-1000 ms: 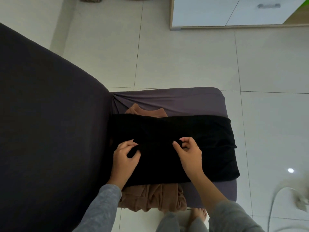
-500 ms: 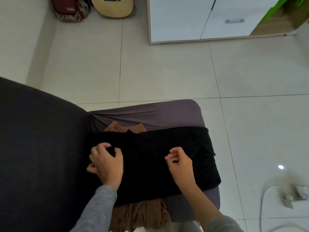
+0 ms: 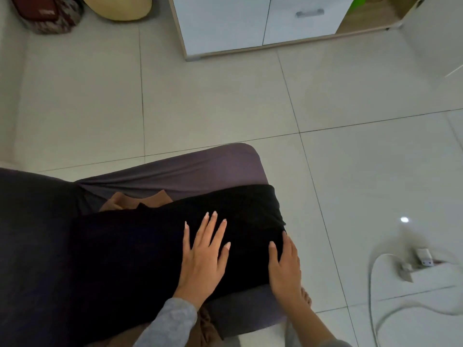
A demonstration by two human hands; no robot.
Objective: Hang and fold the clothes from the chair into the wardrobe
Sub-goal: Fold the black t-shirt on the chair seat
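- Two garments lie on the seat of the chair (image 3: 188,169). A black garment (image 3: 140,246) is spread flat on top, reaching from the chair's back to the seat's right edge.
- Under it is a brown garment (image 3: 147,200). It shows at the far edge of the black cloth and again at the near edge, beside the grey sleeve (image 3: 170,321).
- The left hand (image 3: 203,256) rests palm down near the middle of the black garment. Its fingers are straight and spread, and it grasps nothing.
- The right hand (image 3: 285,266) lies along the garment's right edge, at the side of the seat. Its thumb is on the black cloth and its fingers are stretched out, released rather than clenched.
- Beyond the right wrist a bare foot (image 3: 305,294) shows on the tiled floor (image 3: 225,101).
- The chair's dark back (image 3: 32,234) fills the left side of the view.
- A wardrobe (image 3: 250,21) with white doors and a metal handle stands on the floor at the far side, well apart from the chair.
- At the top left, a guitar body (image 3: 120,8) and a dark red bag (image 3: 45,11) sit side by side on the floor.
- To the right, a white cable (image 3: 373,291) runs to a power strip (image 3: 423,256) on the floor, well away from the chair.
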